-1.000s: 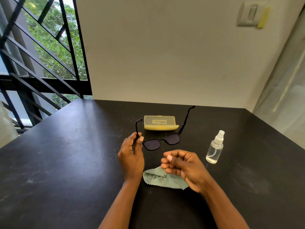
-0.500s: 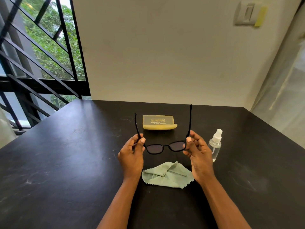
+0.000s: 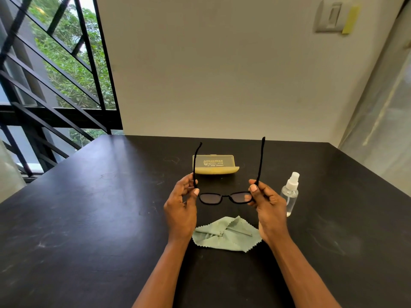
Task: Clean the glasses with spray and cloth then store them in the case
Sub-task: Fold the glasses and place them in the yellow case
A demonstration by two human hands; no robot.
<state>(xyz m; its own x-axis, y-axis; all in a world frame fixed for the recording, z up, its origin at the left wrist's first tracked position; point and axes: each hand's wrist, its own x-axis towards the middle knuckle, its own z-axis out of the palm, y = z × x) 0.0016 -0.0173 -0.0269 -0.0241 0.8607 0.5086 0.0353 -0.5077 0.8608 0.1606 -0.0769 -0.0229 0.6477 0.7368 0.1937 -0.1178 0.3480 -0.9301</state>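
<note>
Clearly both hands — left hand (image 3: pixel 181 210), right hand (image 3: pixel 268 204) — pinch glasses (image 3: pixel 224 197); case (image 3: pixel 214 164) lettering unreadable.

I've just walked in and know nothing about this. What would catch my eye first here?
Most likely the dark glasses, held up over the middle of the black table with arms unfolded, the left hand and right hand each pinching one side. Below them lies a crumpled green cloth; a yellow case sits closed behind, a clear spray bottle to the right.
</note>
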